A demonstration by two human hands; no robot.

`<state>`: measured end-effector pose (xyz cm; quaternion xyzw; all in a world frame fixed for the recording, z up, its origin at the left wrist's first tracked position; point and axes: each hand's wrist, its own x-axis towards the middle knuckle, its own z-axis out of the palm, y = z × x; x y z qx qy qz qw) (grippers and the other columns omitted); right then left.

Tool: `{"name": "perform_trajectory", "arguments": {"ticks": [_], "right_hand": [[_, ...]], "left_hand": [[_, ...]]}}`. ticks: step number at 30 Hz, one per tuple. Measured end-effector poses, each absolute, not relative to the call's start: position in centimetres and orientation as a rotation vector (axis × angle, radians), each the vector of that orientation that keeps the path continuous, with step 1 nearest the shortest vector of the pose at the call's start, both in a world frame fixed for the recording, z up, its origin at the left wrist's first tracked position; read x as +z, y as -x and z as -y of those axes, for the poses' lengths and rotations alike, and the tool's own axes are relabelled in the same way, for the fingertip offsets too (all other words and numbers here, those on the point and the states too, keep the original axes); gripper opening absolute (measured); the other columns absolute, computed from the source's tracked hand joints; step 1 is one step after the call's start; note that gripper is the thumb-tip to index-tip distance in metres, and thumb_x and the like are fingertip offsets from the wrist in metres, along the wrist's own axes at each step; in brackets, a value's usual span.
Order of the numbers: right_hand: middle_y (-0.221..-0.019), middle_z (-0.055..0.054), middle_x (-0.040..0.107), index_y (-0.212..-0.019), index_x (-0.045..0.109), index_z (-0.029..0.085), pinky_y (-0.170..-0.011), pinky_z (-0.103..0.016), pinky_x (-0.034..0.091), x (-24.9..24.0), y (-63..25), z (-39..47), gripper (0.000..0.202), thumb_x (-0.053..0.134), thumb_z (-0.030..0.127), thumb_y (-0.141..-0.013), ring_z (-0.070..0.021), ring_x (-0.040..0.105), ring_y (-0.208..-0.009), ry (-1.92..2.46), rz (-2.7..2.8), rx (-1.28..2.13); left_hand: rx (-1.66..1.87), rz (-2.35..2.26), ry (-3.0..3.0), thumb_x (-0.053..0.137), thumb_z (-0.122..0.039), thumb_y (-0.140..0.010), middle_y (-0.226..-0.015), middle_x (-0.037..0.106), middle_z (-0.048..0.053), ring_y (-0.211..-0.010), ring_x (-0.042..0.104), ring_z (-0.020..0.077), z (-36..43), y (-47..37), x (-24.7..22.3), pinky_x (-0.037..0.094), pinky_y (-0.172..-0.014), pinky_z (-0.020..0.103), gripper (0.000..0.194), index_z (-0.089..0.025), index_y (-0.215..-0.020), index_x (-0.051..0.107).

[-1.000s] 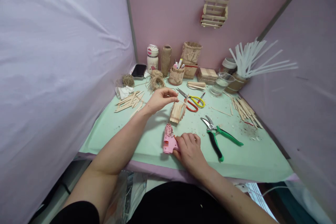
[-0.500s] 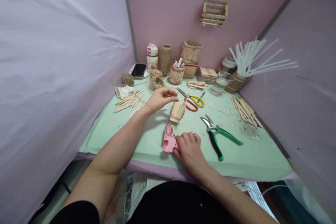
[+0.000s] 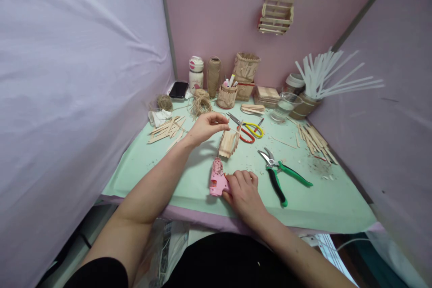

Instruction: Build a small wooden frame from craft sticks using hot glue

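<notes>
Two hands are working over the desk [image 3: 197, 184]. Nearest us, our right hand [image 3: 245, 191] is wrapping around the grip of the gun [image 3: 219, 183], which is lying on its side; whether the trigger is being pressed, we cannot tell. If the gun is hot, a slip of its tip could be burning us or scorching the wood piece [image 3: 227, 145] just beyond. Pruners [image 3: 275, 165] are lying to the right, blades parted, and a careless sweep could be nicking that arm. Farther in, our left hand [image 3: 211, 126] is pinching a thin strip [image 3: 236, 132] above the wood piece, which is sitting on the desk between gun and scissors [image 3: 249, 132]; a loose pinch could be dropping something so slim. Behind, a clear cup [image 3: 281, 111] is holding what looks like water, and a long reach could be tipping it. Beside it, a pot [image 3: 304, 109] is holding white sticks [image 3: 319, 72]. Farther back, a pen cup [image 3: 227, 99] is holding pens [image 3: 231, 81]. On the wall [image 3: 216, 18] a basket [image 3: 276, 19] is hanging, its contents not showing clearly.
</notes>
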<state>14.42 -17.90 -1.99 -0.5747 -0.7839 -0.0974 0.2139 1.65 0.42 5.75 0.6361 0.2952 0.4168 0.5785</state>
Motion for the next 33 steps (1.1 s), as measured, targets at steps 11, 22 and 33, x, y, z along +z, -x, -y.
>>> {"name": "perform_trajectory", "arguments": {"ticks": [11,22,33], "right_hand": [[-0.083,-0.005,0.056,-0.091,0.061,0.017,-0.084,-0.037,0.03,-2.1,-14.4,17.9,0.011,0.06,0.024,-0.083,-0.0219,0.043,-0.083,1.6,2.17,-0.265],[-0.082,-0.005,0.056,-0.096,0.061,0.016,-0.084,-0.037,0.032,-1.5,-15.2,20.0,0.015,0.06,0.023,-0.083,-0.0219,0.044,-0.082,1.57,2.157,-0.232],[-0.086,-0.014,0.059,-0.1,0.06,0.015,-0.067,-0.041,0.037,0.1,-28.4,24.2,0.028,0.049,0.037,-0.086,-0.0294,0.052,-0.079,2.197,1.71,-0.504]], "left_hand": [[0.979,-0.687,-1.49,0.079,-0.024,-0.062,-0.082,0.069,0.004,-0.082,0.066,0.0166,-0.5,-1.6,5.6,0.049,-0.086,0.037,0.024,-0.013,-0.08,0.067],[0.978,-0.691,-1.492,0.079,-0.024,-0.061,-0.082,0.069,0.004,-0.082,0.065,0.0165,-0.4,-1.6,5.8,0.049,-0.086,0.037,0.024,-0.013,-0.078,0.066],[0.968,-0.693,-1.53,0.079,-0.028,-0.064,-0.083,0.07,0.004,-0.082,0.068,0.0177,-0.5,-1.7,5.5,0.05,-0.085,0.036,0.025,-0.014,-0.081,0.067]]}}
